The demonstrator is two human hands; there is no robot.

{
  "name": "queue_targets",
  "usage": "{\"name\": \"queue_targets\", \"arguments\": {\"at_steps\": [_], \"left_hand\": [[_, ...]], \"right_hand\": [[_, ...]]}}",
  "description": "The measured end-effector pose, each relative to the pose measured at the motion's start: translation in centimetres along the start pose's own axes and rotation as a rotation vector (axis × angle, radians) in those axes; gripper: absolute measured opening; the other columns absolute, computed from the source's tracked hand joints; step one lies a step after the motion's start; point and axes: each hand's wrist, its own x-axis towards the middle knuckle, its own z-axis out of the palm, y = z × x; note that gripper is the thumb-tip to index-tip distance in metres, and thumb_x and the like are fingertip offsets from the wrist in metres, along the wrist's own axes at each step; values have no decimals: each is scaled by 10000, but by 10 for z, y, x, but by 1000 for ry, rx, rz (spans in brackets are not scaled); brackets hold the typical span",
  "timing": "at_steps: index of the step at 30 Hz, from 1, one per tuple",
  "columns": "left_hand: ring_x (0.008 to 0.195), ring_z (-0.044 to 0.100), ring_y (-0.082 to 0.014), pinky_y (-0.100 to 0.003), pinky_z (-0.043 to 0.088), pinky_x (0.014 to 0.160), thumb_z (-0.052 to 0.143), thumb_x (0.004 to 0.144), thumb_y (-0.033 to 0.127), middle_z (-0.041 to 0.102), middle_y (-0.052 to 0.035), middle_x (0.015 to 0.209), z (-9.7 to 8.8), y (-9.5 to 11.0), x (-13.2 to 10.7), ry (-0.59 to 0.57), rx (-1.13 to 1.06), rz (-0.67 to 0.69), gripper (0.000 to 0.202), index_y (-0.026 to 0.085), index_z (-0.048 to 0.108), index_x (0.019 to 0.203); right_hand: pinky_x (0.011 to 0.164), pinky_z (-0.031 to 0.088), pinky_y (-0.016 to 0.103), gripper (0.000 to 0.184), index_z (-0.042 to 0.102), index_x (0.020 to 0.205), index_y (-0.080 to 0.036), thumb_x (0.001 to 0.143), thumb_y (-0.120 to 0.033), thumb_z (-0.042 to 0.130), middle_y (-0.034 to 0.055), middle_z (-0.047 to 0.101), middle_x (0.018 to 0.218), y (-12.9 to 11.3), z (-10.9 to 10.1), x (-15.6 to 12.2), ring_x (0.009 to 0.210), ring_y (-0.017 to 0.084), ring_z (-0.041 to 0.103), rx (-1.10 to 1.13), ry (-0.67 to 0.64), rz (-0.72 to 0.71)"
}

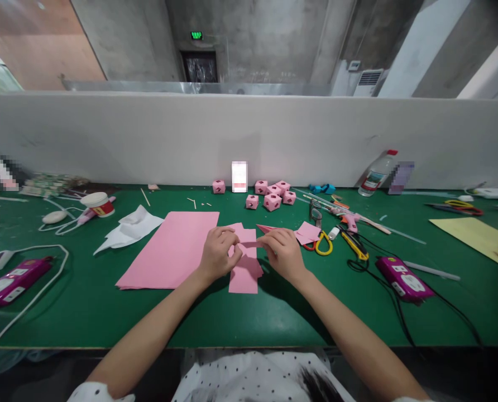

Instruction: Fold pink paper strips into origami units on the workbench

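Between my two hands is a narrow folded piece of pink paper (pixel 249 244), pinched at each end. My left hand (pixel 219 252) has its fingers closed on the left end, and my right hand (pixel 284 254) closes on the right end. Just beneath them lie pink paper strips (pixel 243 279) in a small overlapping pile on the green table. To the left, partly under my left hand, is a large stack of pink paper sheets (pixel 169 251). Small pink paper squares (pixel 307 233) lie right of my right hand, by scissors with yellow handles (pixel 324 244).
Several folded pink paper cubes (pixel 273 201) and a lit phone (pixel 239 177) stand near the grey partition (pixel 148 139). On the right are a utility knife (pixel 355 245), a pink glue gun (pixel 351 221), a bottle (pixel 377 174) and purple wipes (pixel 403 279). White tissue (pixel 129 228) and a paper cup (pixel 98 204) are left.
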Motion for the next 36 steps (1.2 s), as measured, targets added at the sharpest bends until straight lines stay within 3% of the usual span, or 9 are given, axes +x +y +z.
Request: {"name": "queue_targets", "arguments": {"at_steps": [6, 10, 14, 24, 36], "left_hand": [[942, 582, -227, -407, 419, 859, 522, 823, 153, 656, -49, 883, -1, -3, 0, 28, -16, -66, 98, 204, 582, 882], [986, 571, -225, -406, 420, 891, 569, 830, 206, 667, -56, 956, -1, 4, -1, -7, -58, 26, 136, 205, 594, 964], [964, 584, -213, -399, 437, 883, 571, 828, 187, 674, -54, 932, 1, 9, -1, -65, -92, 101, 109, 210, 613, 926], [987, 585, -238, -420, 443, 861, 580, 783, 185, 667, -46, 818, 4, 9, -2, -64, -48, 96, 45, 213, 616, 781], [1004, 578, -242, -418, 445, 870, 591, 762, 149, 673, -35, 817, 2, 9, -1, -34, -48, 99, 61, 208, 608, 753]], "right_hand": [[825, 408, 367, 174, 656, 962, -230, 893, -129, 532, 49, 691, 921, 2, -2, 0, 918, 201, 595, 12, 27, 36], [813, 400, 361, 142, 652, 970, -222, 905, -162, 542, 47, 693, 892, -3, 2, 0, 890, 195, 590, 11, -17, -13], [826, 393, 353, 135, 653, 976, -230, 907, -182, 548, 37, 692, 875, -10, 6, 0, 894, 183, 586, 16, -56, -57], [833, 378, 353, 161, 660, 983, -234, 907, -163, 537, 37, 700, 899, -11, 12, -3, 914, 184, 576, -19, -118, -111], [818, 390, 360, 202, 675, 957, -235, 894, -118, 523, 29, 704, 871, -10, 10, -1, 884, 185, 585, -24, -85, -114]]}}
